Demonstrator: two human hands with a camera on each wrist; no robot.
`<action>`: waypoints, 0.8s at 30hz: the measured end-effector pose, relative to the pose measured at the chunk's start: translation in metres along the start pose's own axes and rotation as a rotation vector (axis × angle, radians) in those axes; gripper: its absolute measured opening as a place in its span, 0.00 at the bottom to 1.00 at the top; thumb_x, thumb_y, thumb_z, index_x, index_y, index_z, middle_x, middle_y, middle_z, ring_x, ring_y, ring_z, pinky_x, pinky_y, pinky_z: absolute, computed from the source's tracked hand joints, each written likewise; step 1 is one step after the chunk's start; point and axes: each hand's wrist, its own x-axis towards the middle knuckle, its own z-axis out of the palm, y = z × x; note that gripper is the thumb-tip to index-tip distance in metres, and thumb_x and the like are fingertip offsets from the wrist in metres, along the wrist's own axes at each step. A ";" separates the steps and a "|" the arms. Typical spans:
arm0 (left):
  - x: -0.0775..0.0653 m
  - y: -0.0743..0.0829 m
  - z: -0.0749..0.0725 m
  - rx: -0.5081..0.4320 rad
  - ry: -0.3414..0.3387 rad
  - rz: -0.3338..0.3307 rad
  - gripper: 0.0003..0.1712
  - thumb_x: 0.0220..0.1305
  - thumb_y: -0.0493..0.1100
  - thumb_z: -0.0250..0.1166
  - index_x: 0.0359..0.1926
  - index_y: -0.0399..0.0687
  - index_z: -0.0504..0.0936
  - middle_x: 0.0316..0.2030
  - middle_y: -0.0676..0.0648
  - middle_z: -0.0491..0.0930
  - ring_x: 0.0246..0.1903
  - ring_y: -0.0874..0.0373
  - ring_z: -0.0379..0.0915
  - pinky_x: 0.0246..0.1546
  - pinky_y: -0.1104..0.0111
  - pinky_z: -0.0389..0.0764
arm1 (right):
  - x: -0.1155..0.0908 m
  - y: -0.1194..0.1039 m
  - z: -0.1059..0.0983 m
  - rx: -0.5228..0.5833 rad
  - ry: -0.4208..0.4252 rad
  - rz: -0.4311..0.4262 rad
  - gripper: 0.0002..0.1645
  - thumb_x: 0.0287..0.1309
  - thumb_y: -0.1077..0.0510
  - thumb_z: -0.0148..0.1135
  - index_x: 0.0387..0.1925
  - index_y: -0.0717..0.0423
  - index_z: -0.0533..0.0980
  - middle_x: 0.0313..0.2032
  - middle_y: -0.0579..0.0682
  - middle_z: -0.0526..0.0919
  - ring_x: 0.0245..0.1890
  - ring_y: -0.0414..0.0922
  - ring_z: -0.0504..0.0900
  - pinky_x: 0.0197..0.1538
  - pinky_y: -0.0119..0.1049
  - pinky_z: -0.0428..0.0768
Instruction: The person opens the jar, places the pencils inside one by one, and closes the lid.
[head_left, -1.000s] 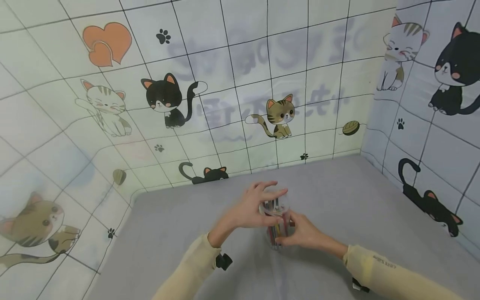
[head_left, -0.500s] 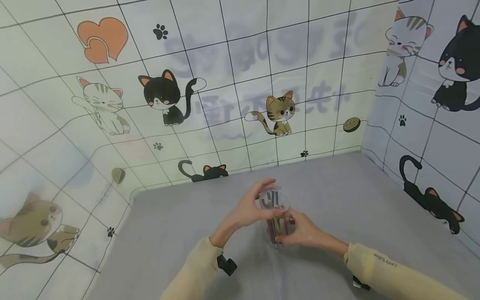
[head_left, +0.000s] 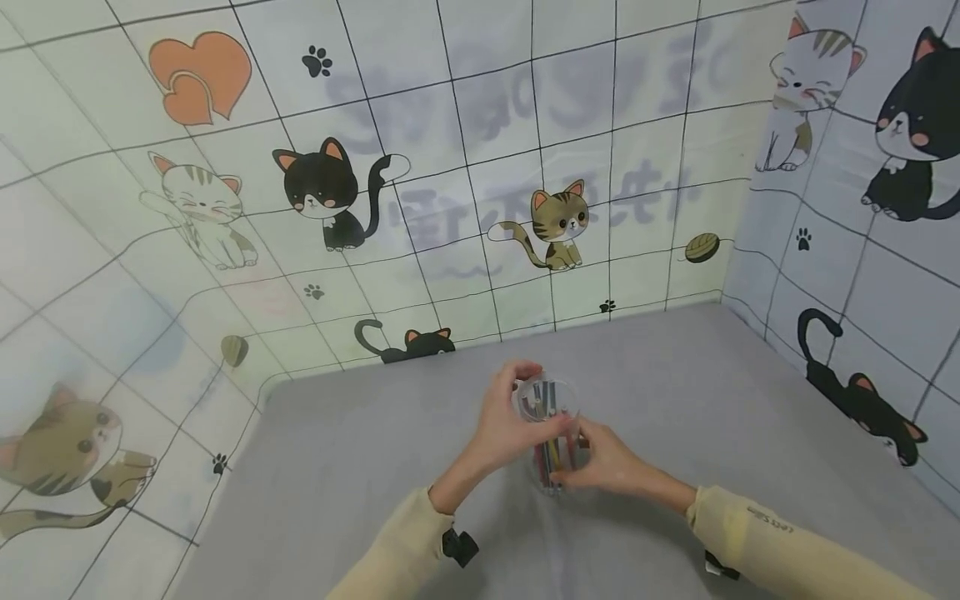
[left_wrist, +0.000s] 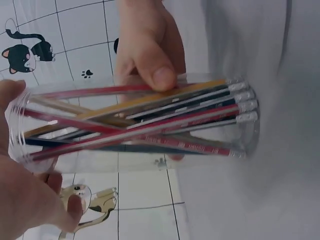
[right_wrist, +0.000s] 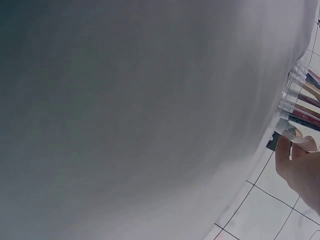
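A clear plastic jar stands upright on the grey cloth, with several pencils leaning inside it. In the left wrist view the pencils are red, yellow, dark and plain, their metal-ringed ends at the jar's base. My left hand curves around the jar's top end, thumb on the near side and fingers on the far side. Lower down, my right hand grips the jar's body from the right, its thumb pressed on the wall. In the right wrist view only the pencils' ends and part of a hand show at the right edge.
Grey cloth covers the table. Behind and beside it rise white gridded sheets printed with cartoon cats. Black straps with small devices sit at both sleeve cuffs.
My left hand has turned at the jar's top; its spread fingers have drawn in around the rim and the thumb has shifted right. My right hand and the jar stay in place.
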 end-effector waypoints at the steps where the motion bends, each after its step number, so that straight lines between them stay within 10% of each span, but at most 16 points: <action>1: 0.001 0.000 -0.003 0.001 -0.025 0.007 0.37 0.52 0.47 0.77 0.61 0.43 0.72 0.56 0.46 0.74 0.54 0.55 0.67 0.55 0.56 0.70 | 0.000 -0.001 0.000 0.005 0.001 -0.005 0.46 0.48 0.52 0.79 0.66 0.57 0.68 0.59 0.54 0.78 0.55 0.51 0.77 0.54 0.60 0.76; 8: 0.007 -0.004 -0.017 -0.032 -0.219 -0.031 0.39 0.56 0.45 0.75 0.67 0.49 0.70 0.63 0.54 0.73 0.63 0.61 0.65 0.62 0.53 0.65 | 0.001 0.001 0.001 0.020 -0.004 -0.016 0.40 0.48 0.53 0.79 0.61 0.54 0.71 0.58 0.52 0.78 0.55 0.49 0.78 0.55 0.58 0.76; 18: -0.008 -0.002 0.003 -0.027 0.048 -0.053 0.41 0.49 0.47 0.81 0.63 0.45 0.74 0.59 0.49 0.74 0.60 0.53 0.66 0.59 0.48 0.66 | 0.001 -0.001 0.002 0.008 0.006 -0.004 0.44 0.48 0.52 0.79 0.65 0.54 0.69 0.60 0.54 0.77 0.58 0.54 0.76 0.55 0.60 0.76; 24: 0.004 -0.011 -0.012 -0.079 -0.187 -0.019 0.39 0.56 0.48 0.76 0.67 0.51 0.72 0.63 0.56 0.72 0.64 0.59 0.63 0.64 0.51 0.64 | 0.002 0.000 0.000 0.014 0.005 -0.015 0.40 0.47 0.53 0.79 0.61 0.57 0.71 0.55 0.51 0.80 0.53 0.48 0.78 0.54 0.58 0.77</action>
